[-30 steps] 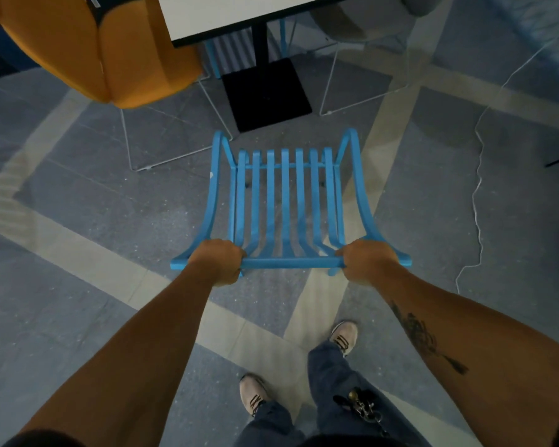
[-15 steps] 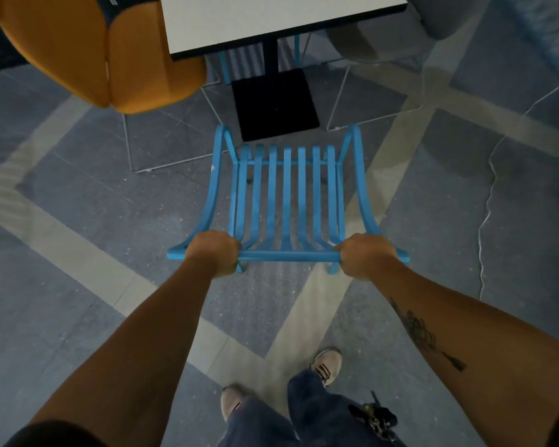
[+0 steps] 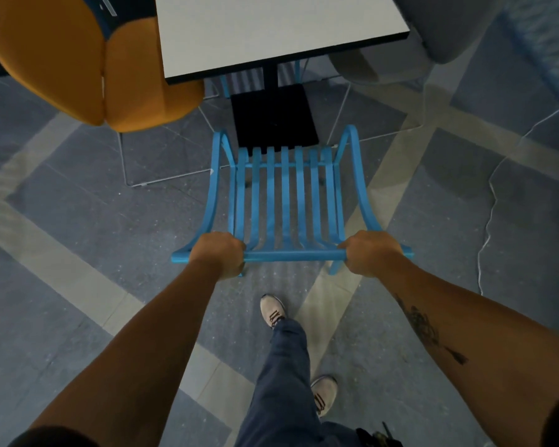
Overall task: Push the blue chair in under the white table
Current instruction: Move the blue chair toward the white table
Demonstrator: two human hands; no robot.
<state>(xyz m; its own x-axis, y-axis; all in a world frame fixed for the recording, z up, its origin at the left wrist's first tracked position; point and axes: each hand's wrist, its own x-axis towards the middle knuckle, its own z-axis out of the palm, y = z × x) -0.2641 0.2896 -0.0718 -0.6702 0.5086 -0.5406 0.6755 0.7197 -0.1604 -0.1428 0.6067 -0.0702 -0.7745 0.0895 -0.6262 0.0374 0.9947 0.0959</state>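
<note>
Two hands, left hand (image 3: 219,253) and right hand (image 3: 371,251), clamped on blue chair (image 3: 286,201) top rail, chair's front beside white table (image 3: 271,30) black base (image 3: 273,116)

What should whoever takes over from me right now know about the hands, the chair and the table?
Left hand: closed grip on the top rail of the blue chair, near its left end.
Right hand: closed grip on the same rail, near its right end.
Chair: front edge of the seat reaches the near edge of the table's black base plate; the seat lies short of the white table edge.
Done: chair lined up roughly with the table's pedestal.
Left: push the chair forward until the seat goes under the tabletop, then let go.
</note>
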